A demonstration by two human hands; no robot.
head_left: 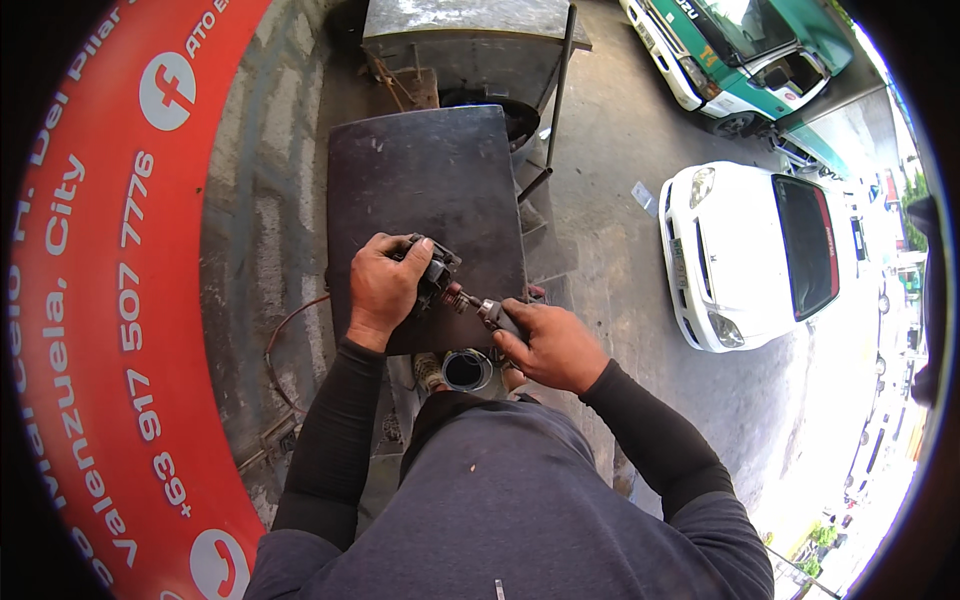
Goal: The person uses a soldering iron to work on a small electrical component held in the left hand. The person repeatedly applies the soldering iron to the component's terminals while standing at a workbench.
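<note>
Over the near part of a dark metal tabletop, my left hand grips a dark, blocky metal part; its exact kind I cannot make out. My right hand is wrapped round the grey body of a die grinder. The grinder's reddish tip points up and left, at the lower right side of the metal part. Whether the tip touches the part is too small to tell. Fingers of both hands are closed, and my palms hide some of what they hold.
A bucket of dark liquid stands below the table's near edge, between my feet. A thin reddish hose curves along the left. Beyond the table is a metal bench. A red banner lines the left; a white car and green truck stand right.
</note>
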